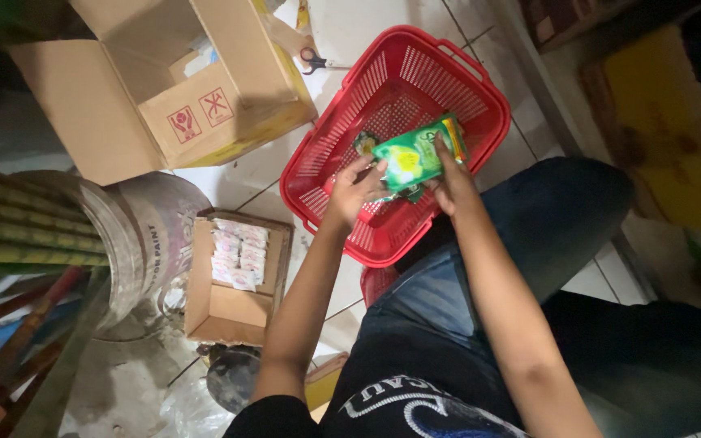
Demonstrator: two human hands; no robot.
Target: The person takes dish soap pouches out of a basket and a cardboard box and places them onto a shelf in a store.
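Between our hands we see glossy green plastic sachets (410,158); under them a red plastic lattice basket (456,85); left of them matt brown cardboard boxes (123,122); a dull metal drum (144,235).

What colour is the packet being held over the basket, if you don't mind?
Green, with a yellow patch; the packet shows best in the head view.

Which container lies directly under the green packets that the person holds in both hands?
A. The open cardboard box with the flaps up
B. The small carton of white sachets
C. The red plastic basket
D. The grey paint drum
C: the left hand and right hand hold the green packets over the red plastic basket, apart from the other containers at the left.
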